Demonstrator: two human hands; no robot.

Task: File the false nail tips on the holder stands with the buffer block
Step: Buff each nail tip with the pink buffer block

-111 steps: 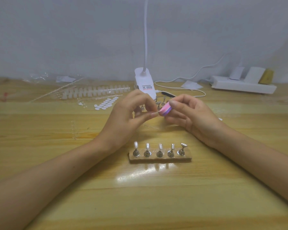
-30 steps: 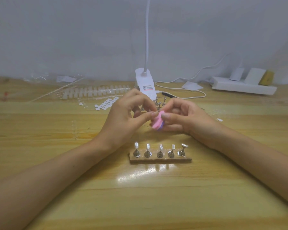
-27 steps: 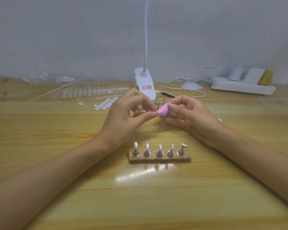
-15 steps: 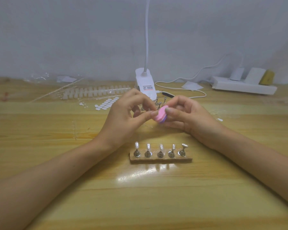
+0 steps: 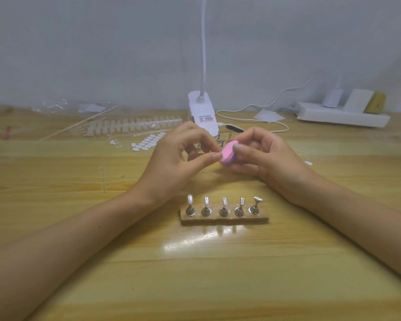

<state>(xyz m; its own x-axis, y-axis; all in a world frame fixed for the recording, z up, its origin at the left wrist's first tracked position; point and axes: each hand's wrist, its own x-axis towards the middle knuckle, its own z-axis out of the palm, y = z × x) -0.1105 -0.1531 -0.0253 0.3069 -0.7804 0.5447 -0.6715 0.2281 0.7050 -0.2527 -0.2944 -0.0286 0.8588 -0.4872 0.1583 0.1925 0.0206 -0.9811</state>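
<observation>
I see the right hand [image 5: 271, 163] pinching the pink buffer block [image 5: 228, 152] between thumb and fingers, held off the table [image 5: 218, 274] just behind the wooden base [image 5: 225, 219]. The base has five metal stands [image 5: 223, 212] in a row, with nail tips [image 5: 189, 199] on the left four and the rightmost stand tilted. The left hand [image 5: 174, 163] is curled, thumb and forefinger tips meeting right at the block's left end, and I can't tell what, if anything, sits between them. Lamp base [image 5: 203, 112] and loose stands [image 5: 220, 142] are behind the hands, power strip [image 5: 340, 115] back right.
</observation>
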